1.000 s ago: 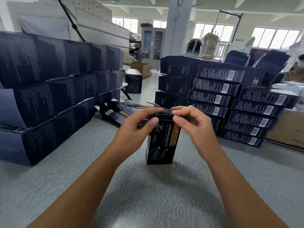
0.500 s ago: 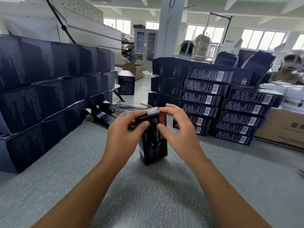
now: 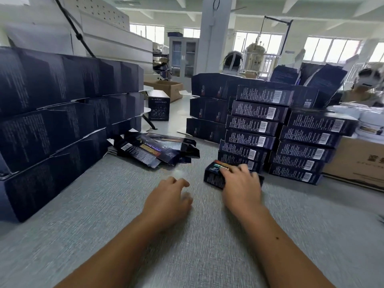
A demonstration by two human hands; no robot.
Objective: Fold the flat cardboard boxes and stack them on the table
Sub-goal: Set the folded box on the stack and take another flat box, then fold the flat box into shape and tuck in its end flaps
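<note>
**A:** What is the surface, and what room is it?

**B:** A grey table [image 3: 104, 215] with a fine woven texture fills the lower frame. Behind it is a bright workshop with a white pillar [image 3: 214, 34] at top centre, windows [image 3: 332, 48] along the back and a glass-fronted cabinet [image 3: 182, 57]. A wall of large dark boxes [image 3: 52, 113] rises on the left of the frame. A stack of folded boxes [image 3: 259, 129] stands right of centre, with a brown carton [image 3: 357, 163] beside it at the right edge.

**A:** And the flat ones?

**B:** The flat boxes [image 3: 153, 150] lie in a loose pile on the table, centre frame, at the foot of the left wall.

**A:** The hands?

**B:** The right hand [image 3: 241, 188] has its fingers curled over a folded box [image 3: 214, 175] and grips it from above. The box lies on its side, low, just in front of the stack's bottom row. It is blurred, so I cannot tell whether it rests on the table. The left hand [image 3: 168, 200] is just left of it, fingers loosely bent, holding nothing.

**A:** Any writing?

**B:** The stacked boxes show barcodes and blocks of small white print on their long sides, too fine to read. An orange label on the top flat box carries characters I cannot make out. The carton bears large dark characters, only partly visible.
</note>
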